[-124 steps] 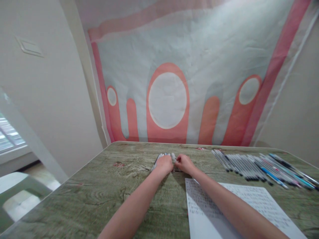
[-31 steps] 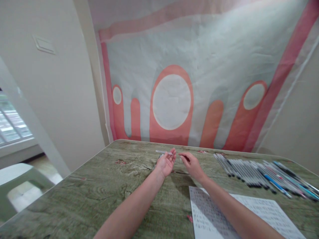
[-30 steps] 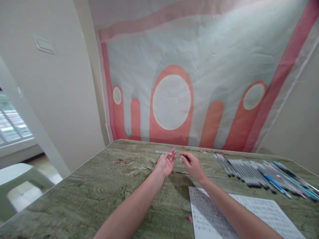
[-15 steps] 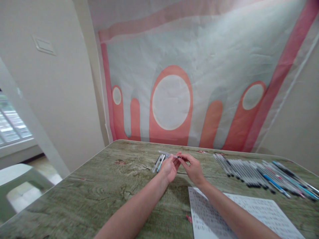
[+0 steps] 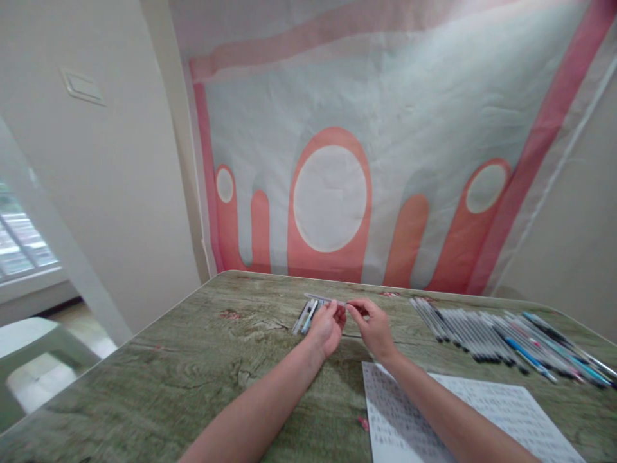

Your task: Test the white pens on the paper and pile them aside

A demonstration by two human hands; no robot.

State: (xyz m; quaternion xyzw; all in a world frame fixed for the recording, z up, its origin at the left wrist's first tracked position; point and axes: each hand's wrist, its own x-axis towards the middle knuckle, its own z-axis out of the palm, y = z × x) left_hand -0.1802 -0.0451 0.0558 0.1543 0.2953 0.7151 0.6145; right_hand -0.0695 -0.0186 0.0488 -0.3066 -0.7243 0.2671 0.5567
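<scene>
A slim clear pen (image 5: 314, 298) is held above the far half of the table, its pale end pointing left. My left hand (image 5: 328, 331) is closed around its middle, palm turned up. My right hand (image 5: 375, 326) pinches the pen's right end between thumb and fingertips, which hide most of that end. Just behind and left of my left hand lies a small group of pens (image 5: 306, 316), some grey and one light blue, partly covered by the hand.
A long row of pens (image 5: 475, 334), mostly clear with dark ends, lies on the right of the wood-patterned table (image 5: 183, 373). A handwritten sheet (image 5: 506, 411) lies under my right forearm. A plastic stool (image 5: 43, 347) stands at the left.
My right hand's fingertips have shifted slightly right along the pen's end, and the dark part seen there before is now mostly hidden. The left hand keeps its hold.
</scene>
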